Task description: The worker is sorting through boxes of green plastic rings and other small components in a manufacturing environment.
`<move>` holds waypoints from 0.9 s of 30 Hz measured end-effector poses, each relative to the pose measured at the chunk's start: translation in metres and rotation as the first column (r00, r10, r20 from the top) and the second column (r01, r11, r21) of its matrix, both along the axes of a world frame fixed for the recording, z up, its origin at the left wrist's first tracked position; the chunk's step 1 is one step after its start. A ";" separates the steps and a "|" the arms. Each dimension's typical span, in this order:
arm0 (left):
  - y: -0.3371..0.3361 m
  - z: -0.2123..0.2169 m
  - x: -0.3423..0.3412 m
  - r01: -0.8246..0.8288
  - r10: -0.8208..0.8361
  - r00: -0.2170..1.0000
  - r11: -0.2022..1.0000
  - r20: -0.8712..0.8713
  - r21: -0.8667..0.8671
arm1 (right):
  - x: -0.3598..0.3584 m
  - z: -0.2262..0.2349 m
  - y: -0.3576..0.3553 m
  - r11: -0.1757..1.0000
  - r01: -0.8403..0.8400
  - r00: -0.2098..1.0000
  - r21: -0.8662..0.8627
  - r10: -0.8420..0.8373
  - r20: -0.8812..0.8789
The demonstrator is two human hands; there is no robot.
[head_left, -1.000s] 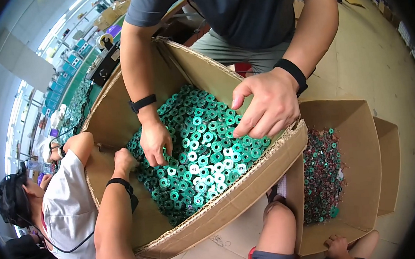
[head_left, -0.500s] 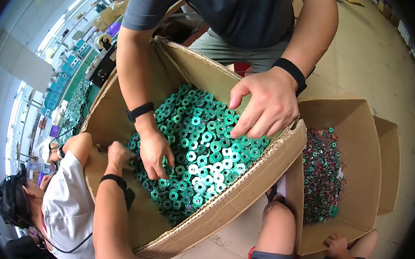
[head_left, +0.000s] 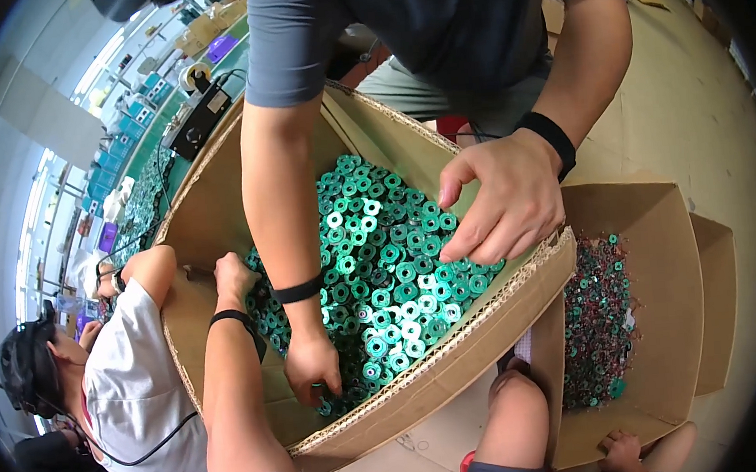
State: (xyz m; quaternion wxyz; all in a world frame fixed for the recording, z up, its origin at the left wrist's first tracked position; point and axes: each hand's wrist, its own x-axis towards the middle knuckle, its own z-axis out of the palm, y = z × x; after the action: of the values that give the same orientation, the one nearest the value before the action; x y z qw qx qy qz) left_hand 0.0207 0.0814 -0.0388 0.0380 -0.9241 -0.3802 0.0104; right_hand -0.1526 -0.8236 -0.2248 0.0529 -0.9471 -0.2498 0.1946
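Head view: small green ring-shaped wire coils (head_left: 380, 262) are being held in a tilted brown cardboard box (head_left: 459, 363), left hand (head_left: 235, 278) being pressed, curled closed, into them beside a co-worker's hands (head_left: 313, 365), right hand being hidden under it, state untellable.

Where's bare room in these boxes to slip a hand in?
Bare cardboard shows on the left wall of the large box, above your left hand, and in the right half of the small box. It is crowded over the green rings, where a co-worker's hands are.
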 end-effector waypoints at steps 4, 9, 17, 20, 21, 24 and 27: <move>-0.009 0.000 0.002 -0.028 0.029 0.999 0.999 0.029 -0.024 | 0.006 0.008 0.004 1.000 -0.028 0.999 -0.005 0.028 -0.017; -0.020 0.000 0.004 -0.071 0.072 0.997 0.997 0.023 -0.037 | 0.004 0.007 0.000 1.000 -0.004 1.000 -0.023 0.003 -0.029; 0.003 0.021 0.028 -0.137 0.113 0.987 0.964 -0.116 -0.229 | 0.000 0.016 0.004 0.999 -0.002 0.998 -0.046 0.000 -0.057; 0.058 0.084 -0.010 -0.022 0.010 0.979 0.998 -0.204 -0.056 | 0.010 0.001 0.021 0.996 -0.086 0.994 -0.039 0.083 -0.070; 0.017 0.079 0.013 0.036 -0.020 0.957 0.998 -0.291 0.052 | -0.002 0.009 0.007 0.989 -0.072 0.993 -0.129 0.059 -0.102; -0.026 0.150 -0.026 0.396 -0.183 0.800 0.876 -0.572 0.274 | -0.001 0.010 0.004 0.980 -0.075 0.993 -0.186 0.055 -0.107; -0.099 0.221 -0.075 0.176 -0.152 0.981 0.958 0.119 -0.228 | -0.003 0.021 0.005 0.985 -0.074 0.996 -0.158 0.065 -0.064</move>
State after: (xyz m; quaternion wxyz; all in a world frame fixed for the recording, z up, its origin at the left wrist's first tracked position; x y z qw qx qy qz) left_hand -0.0546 -0.0173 0.1822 -0.0911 -0.9496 -0.2998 0.0063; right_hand -0.1553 -0.8186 -0.2043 -0.0229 -0.9329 -0.2645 0.2435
